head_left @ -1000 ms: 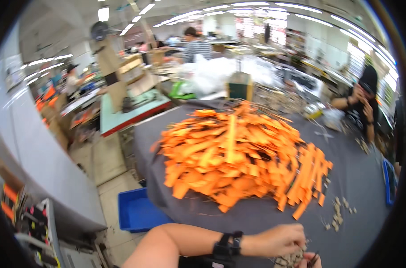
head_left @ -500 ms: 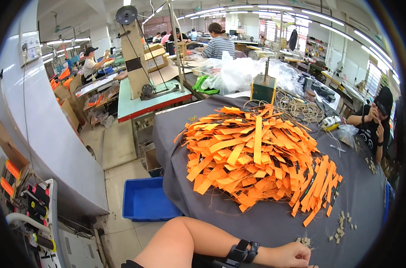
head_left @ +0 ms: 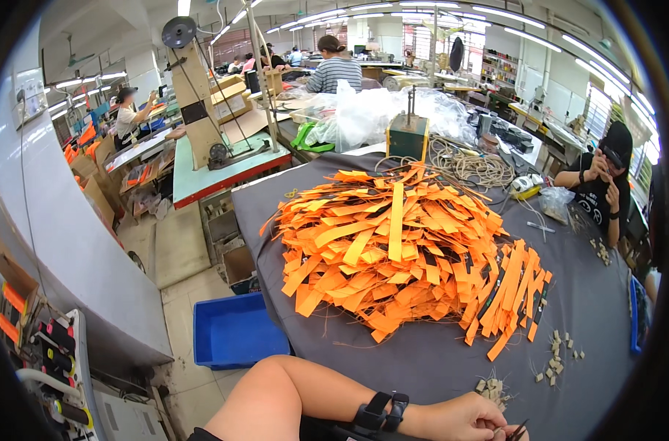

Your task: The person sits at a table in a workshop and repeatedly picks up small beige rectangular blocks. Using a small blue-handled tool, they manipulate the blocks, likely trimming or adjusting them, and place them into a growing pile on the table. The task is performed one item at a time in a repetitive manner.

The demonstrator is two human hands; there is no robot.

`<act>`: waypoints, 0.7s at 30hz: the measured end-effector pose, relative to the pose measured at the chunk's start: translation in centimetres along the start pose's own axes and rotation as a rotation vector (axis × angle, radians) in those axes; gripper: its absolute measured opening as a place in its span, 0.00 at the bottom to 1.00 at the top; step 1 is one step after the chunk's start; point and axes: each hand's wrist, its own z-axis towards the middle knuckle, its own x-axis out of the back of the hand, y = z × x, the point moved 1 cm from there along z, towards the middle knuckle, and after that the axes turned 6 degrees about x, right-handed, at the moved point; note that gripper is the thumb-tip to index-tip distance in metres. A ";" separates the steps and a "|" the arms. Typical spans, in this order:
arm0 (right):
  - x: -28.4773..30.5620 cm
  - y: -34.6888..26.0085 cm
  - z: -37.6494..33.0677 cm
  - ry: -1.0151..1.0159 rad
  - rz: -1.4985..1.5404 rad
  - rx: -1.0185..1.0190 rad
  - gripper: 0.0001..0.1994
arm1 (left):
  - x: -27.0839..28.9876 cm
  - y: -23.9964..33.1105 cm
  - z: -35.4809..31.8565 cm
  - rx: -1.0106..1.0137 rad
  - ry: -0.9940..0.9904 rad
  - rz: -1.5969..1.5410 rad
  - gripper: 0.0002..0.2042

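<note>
My left hand [head_left: 468, 420] is at the lower edge, its forearm crossing from the lower left with a black wrist strap on it. Its thumb and fingers are pinched together; what they hold is too small to make out. Only the fingertips of my right hand [head_left: 517, 434] show, close against the left hand, beside a thin dark pointed piece [head_left: 520, 426]. Just beyond the left hand lie small beige blocks with thin strings [head_left: 494, 389], and another cluster of beige blocks [head_left: 552, 365] lies to the right. A large heap of orange fabric strips [head_left: 393, 257] fills the middle of the grey-covered table.
A blue bin [head_left: 239, 331] stands on the floor left of the table [head_left: 430, 367]. Behind the heap are a green metal block [head_left: 406, 140], coiled rope [head_left: 470, 162] and clear plastic bags [head_left: 364, 117]. A co-worker in black [head_left: 603, 184] sits at the right.
The view has shifted, so the heap and bin sit further left. My right fingertips and the dark pointed piece now show beside my left hand.
</note>
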 end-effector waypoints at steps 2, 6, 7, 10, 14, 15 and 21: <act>-0.3 0.1 0.1 0.006 -0.102 0.046 0.03 | 0.3 -0.4 -0.2 -0.030 -0.026 0.100 0.17; -0.8 -0.2 0.7 0.031 0.015 0.049 0.03 | 1.3 -3.0 1.2 0.025 -0.068 -0.191 0.15; -0.9 0.0 1.0 0.085 0.071 0.102 0.04 | 1.5 -1.8 0.9 0.163 -0.070 -0.409 0.14; -0.5 1.4 1.8 0.225 -0.127 0.453 0.14 | 3.1 -0.4 1.5 0.222 -0.093 -0.529 0.15; 0.6 0.5 1.8 0.115 -0.377 0.455 0.20 | 4.3 -0.7 1.0 0.316 0.033 -0.563 0.14; 0.8 0.1 1.8 0.127 -0.435 0.480 0.20 | 4.3 -0.9 1.2 0.325 0.018 -0.573 0.14; 1.1 0.2 1.9 0.170 -0.610 0.595 0.19 | 3.8 -1.1 1.4 0.336 -0.010 -0.555 0.12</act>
